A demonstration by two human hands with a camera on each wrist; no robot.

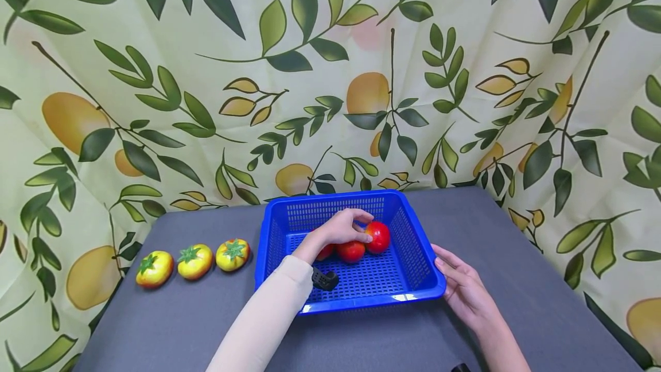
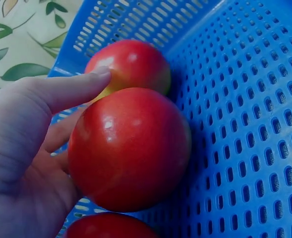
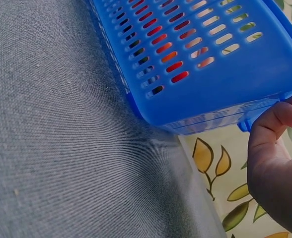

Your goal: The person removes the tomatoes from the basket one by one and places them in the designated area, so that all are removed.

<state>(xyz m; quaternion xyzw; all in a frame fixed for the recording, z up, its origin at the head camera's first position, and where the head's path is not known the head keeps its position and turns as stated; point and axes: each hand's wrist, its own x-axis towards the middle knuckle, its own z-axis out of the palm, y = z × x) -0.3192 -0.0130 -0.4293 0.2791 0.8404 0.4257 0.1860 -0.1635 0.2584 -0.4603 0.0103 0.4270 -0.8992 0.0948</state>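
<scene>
A blue plastic basket with slotted walls holds three red tomatoes. My left hand reaches inside and holds the rightmost tomato between thumb and fingers. In the left wrist view the thumb lies on that farther tomato, which shows some yellow low down. The middle tomato sits close in front of it, partly covering the fingers. The left tomato is mostly hidden by my wrist in the head view. My right hand grips the basket's right rim, thumb on the outside.
Left of the basket, three yellow-red tomatoes with green leafy tops stand in a row: the left one, the middle one and the right one. A grey cloth covers the table. Behind hangs a leaf-patterned curtain.
</scene>
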